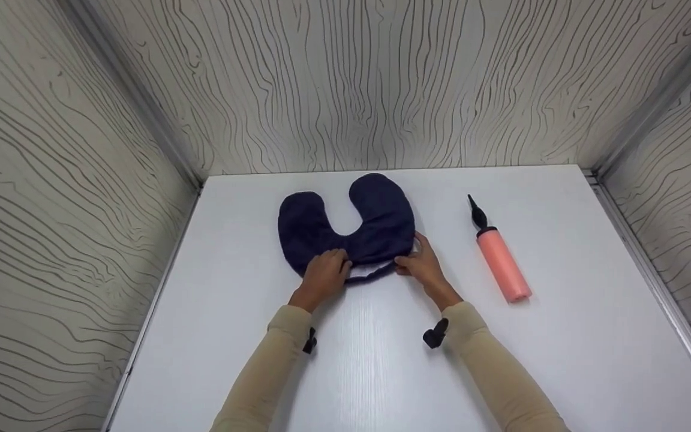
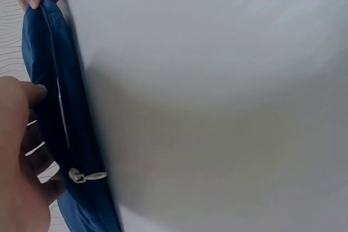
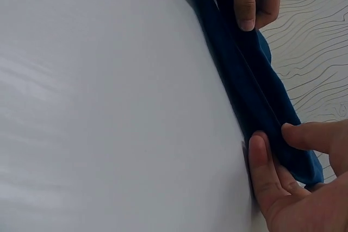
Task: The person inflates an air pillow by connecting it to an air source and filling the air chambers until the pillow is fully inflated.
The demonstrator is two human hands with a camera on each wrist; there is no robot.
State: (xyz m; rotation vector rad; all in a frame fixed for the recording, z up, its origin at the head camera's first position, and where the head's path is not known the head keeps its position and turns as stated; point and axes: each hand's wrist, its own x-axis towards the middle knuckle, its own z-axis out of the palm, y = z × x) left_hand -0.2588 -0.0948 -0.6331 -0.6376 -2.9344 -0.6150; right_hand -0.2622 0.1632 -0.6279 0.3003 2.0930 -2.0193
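A navy U-shaped neck pillow lies flat on the white table, its two arms pointing away from me. Along its near curved edge a zipped seam gapes, with a pale strip showing inside. My left hand grips the upper lip of that opening, thumb on the near side and fingers behind the fabric. Close by hangs the light zipper pull, seen in the left wrist view. At the right end of the seam my right hand pinches the edge between thumb and fingers, as the right wrist view shows.
A hand pump with a coral barrel and black nozzle lies to the right of the pillow. Wood-grain patterned panels enclose the white table at the back and both sides.
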